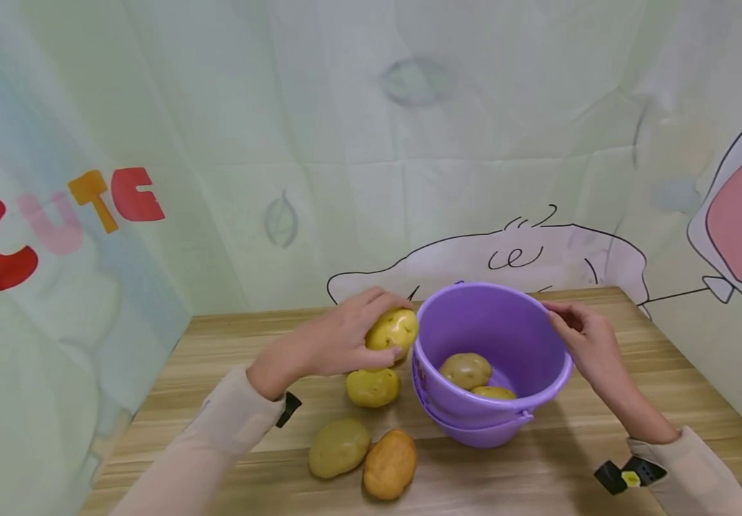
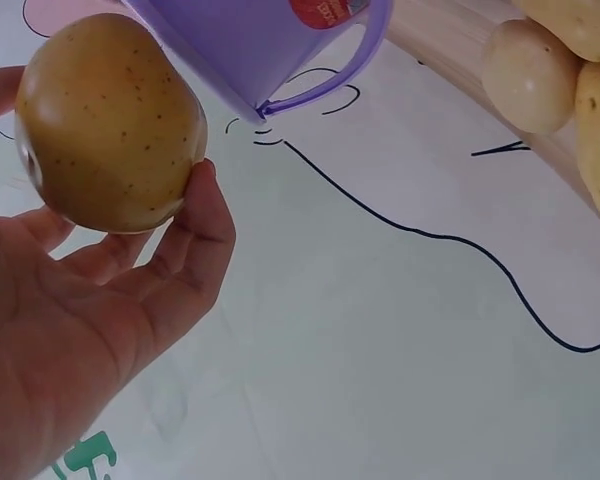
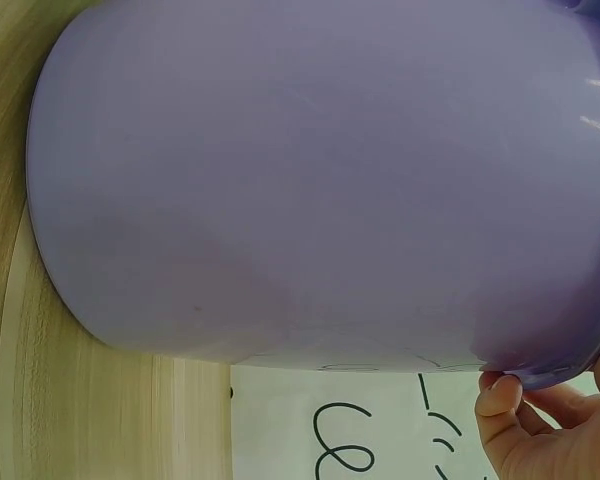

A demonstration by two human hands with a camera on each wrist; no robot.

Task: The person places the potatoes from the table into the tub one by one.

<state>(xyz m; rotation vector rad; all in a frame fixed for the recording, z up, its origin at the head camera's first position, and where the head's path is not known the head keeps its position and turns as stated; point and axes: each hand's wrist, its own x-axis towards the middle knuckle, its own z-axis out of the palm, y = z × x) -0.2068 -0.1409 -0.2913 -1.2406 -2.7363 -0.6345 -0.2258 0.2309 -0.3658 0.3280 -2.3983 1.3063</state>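
A shiny yellow potato (image 1: 393, 331) is held in my left hand (image 1: 335, 337), raised beside the left rim of a purple bucket (image 1: 480, 322). In the left wrist view, thumb and fingers curl around this speckled potato (image 2: 110, 120). Across the bucket, my right hand (image 1: 593, 351) pinches the right side of its rim; the right wrist view shows the fingers (image 3: 500, 400) at the rim. Inside the upright bucket lie a brownish potato (image 1: 466, 370) and a yellow potato (image 1: 495, 393), the latter partly hidden by the front wall.
Left of the bucket, a yellow potato (image 1: 373, 388), a greenish potato (image 1: 340, 448) and an orange-brown potato (image 1: 390, 466) lie on the wooden table (image 1: 216, 401). The bucket's handle hangs down at its front. A printed cloth (image 1: 229, 143) stands behind the table.
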